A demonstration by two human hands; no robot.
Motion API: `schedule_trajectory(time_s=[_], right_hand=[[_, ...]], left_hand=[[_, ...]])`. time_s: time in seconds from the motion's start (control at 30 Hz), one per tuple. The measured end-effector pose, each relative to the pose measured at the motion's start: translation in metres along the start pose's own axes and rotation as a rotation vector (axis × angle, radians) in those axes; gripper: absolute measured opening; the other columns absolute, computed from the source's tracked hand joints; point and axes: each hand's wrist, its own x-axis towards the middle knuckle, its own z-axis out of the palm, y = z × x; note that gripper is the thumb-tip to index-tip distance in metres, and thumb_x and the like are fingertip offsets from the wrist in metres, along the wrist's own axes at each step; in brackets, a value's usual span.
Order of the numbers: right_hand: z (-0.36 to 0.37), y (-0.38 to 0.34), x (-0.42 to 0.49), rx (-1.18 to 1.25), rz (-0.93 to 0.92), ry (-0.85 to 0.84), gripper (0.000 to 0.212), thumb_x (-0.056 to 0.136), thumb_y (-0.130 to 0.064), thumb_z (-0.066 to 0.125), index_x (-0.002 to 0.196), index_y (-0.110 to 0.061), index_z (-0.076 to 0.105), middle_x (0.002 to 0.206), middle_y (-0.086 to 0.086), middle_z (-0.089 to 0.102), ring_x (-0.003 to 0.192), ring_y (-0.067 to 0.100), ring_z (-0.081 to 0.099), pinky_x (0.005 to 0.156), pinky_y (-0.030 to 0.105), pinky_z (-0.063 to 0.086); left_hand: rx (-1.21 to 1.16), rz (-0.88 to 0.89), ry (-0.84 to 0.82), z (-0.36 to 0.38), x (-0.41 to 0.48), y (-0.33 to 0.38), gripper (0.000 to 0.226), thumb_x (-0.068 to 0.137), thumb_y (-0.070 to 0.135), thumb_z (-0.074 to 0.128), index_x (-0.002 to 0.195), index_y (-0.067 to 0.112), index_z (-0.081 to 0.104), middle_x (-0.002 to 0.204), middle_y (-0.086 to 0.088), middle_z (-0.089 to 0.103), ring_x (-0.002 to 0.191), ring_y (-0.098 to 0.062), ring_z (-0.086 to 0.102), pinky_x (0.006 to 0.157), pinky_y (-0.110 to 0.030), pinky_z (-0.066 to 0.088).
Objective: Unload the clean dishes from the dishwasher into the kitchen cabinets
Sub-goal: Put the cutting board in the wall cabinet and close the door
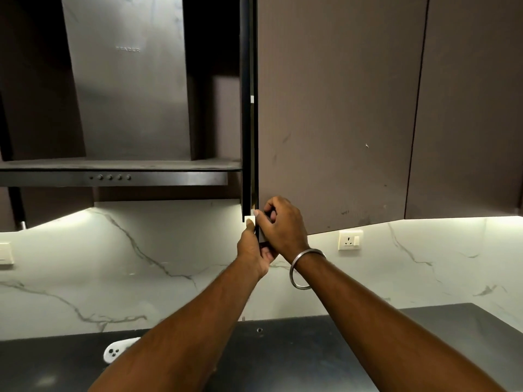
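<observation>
A dark surface (pixel 311 349) lies lowest, far under the cabinet door (pixel 339 108). On it, down and to the left of the door, sits a small white thing with black dots (pixel 119 349). I cannot tell what it is.

Two bare arms reach up from the surface to the door's bottom left corner. The right wrist wears a silver bangle (pixel 297 278), just under that corner.

Both hands hold the same corner of the cabinet door. The left hand (pixel 252 250) grips the door's left edge from below, with its thumb pointing up along the edge. The right hand (pixel 283 227) sits on the front of the corner, with its fingers curled round the edge. The two hands touch each other. I cannot tell if the door is a little open or closed.

The brown door hangs high on the wall. Another brown door (pixel 467 108) is right beside it on its right.

Behind and below the door is a white marble wall (pixel 141 250) with grey lines. A white plug socket (pixel 350 239) sits on it, just under the door's bottom edge.

Left of the door is a grey cooker hood (pixel 127 94) with a row of round buttons (pixel 110 177).
</observation>
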Motion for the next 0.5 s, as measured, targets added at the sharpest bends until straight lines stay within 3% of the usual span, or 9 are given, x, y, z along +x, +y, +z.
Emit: schedule_trajectory(time_s=[0.2,0.5], right_hand=[[0.019,0.019,0.008,0.046,-0.043,-0.057,0.002,0.094,-0.02,0.059,0.095,-0.021,0.059,0.092,-0.007,0.058,0.081,0.008,0.056,0.073,0.031,0.057],[0.04,0.044,0.017,0.019,-0.073,-0.198,0.028,0.099,-0.013,0.052,0.125,-0.016,0.062,0.119,0.001,0.06,0.107,0.016,0.059,0.094,0.031,0.055]], left_hand=[[0.013,0.094,0.08,-0.004,0.018,0.0,0.051,0.101,0.056,0.049,0.12,0.014,0.07,0.105,-0.012,0.078,0.101,-0.032,0.075,0.095,-0.052,0.058],[0.068,0.195,0.255,-0.003,0.046,-0.004,0.025,0.101,0.035,0.062,0.103,0.011,0.071,0.1,-0.011,0.078,0.098,-0.028,0.075,0.091,-0.042,0.062]])
